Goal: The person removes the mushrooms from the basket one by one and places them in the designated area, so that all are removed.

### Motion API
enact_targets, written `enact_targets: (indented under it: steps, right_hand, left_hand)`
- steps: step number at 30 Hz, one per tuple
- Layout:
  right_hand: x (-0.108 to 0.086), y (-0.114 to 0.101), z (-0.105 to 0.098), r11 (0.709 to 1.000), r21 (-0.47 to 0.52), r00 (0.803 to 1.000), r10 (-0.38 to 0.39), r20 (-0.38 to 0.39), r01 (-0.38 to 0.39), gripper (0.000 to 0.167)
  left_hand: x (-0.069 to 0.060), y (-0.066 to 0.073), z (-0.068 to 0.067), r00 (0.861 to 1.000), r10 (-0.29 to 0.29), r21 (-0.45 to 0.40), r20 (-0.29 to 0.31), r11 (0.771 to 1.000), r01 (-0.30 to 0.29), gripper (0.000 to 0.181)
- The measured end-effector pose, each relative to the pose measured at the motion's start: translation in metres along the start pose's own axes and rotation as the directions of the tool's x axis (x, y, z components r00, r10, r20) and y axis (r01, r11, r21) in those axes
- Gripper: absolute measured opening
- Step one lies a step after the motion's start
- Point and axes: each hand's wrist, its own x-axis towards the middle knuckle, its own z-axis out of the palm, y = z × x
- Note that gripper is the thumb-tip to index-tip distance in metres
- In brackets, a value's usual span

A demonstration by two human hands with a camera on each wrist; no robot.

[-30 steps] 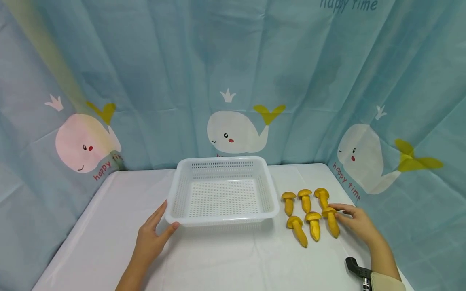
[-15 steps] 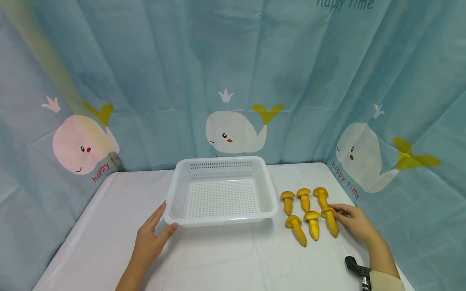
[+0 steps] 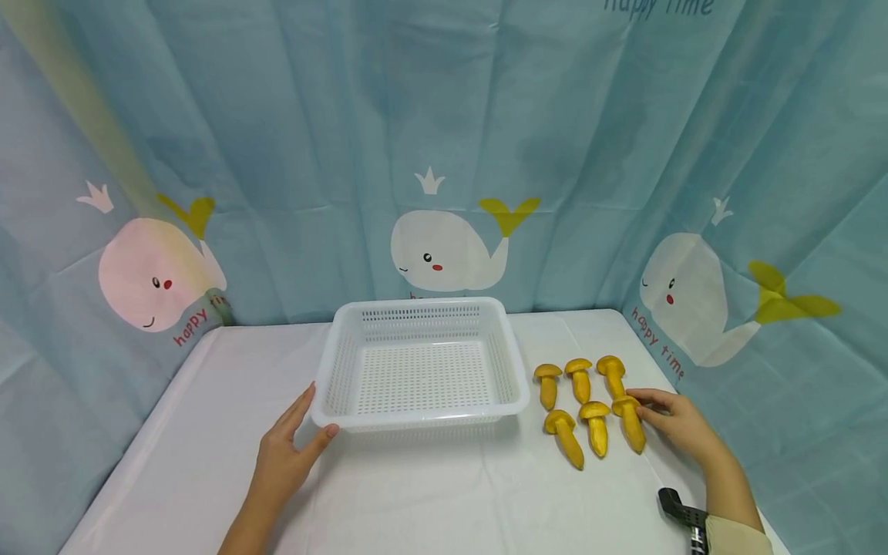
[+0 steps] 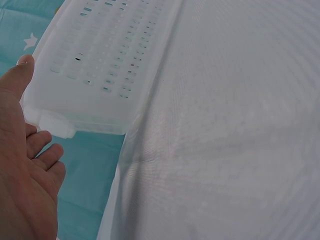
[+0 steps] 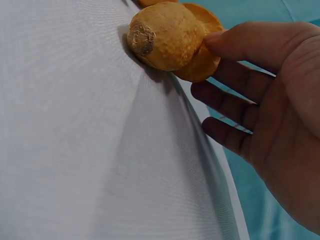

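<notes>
A white perforated plastic basket (image 3: 423, 378) stands on the table with nothing in it. My left hand (image 3: 284, 462) is at its near left corner, thumb on the front rim and straight fingers along the left side. In the left wrist view the thumb (image 4: 20, 75) touches the basket wall (image 4: 85, 100). My right hand (image 3: 683, 432) pinches the cap edge of the nearest right yellow mushroom (image 3: 631, 428), which lies on the cloth. The right wrist view shows the thumb (image 5: 240, 45) against the mushroom (image 5: 167, 37), index finger partly hidden behind the cap.
Several more yellow mushrooms lie in two rows right of the basket, among them a front left one (image 3: 567, 441) and a back right one (image 3: 610, 374). A white cloth (image 3: 430, 501) covers the table. Blue whale-print curtains (image 3: 333, 154) enclose the back and sides.
The hands, basket and mushrooms keep their places relative to one another. Only the head view has shifted slightly.
</notes>
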Motion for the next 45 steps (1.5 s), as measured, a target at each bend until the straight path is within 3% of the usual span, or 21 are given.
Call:
enact_targets:
  steps: [16,24,37,45]
  right_hand:
    - [-0.0005,-0.0055,-0.0032,1.000,-0.007,0.999,-0.023,-0.042,0.023,0.039]
    - [-0.0015,-0.0079,-0.0044,0.999,0.039,0.995,-0.027,-0.092,0.031,0.039]
    - [-0.0035,-0.0087,-0.0063,0.994,-0.030,0.967,-0.110,-0.228,0.106,0.028]
    - [-0.0019,-0.0057,-0.0024,0.990,-0.031,0.957,-0.144,-0.251,0.141,0.026]
  left_hand:
    - [-0.0002,0.0000,0.0007,1.000,0.012,0.001,-0.007,1.000,-0.012,0.085]
    - [0.0006,0.0015,0.0000,1.000,0.020,0.012,-0.005,1.000,-0.020,0.085]
    - [-0.0011,-0.0008,0.0016,1.000,0.015,0.006,-0.008,1.000,-0.015,0.083]
    - [-0.0004,-0.0012,0.0000,1.000,0.008,0.008,-0.008,1.000,-0.008,0.085]
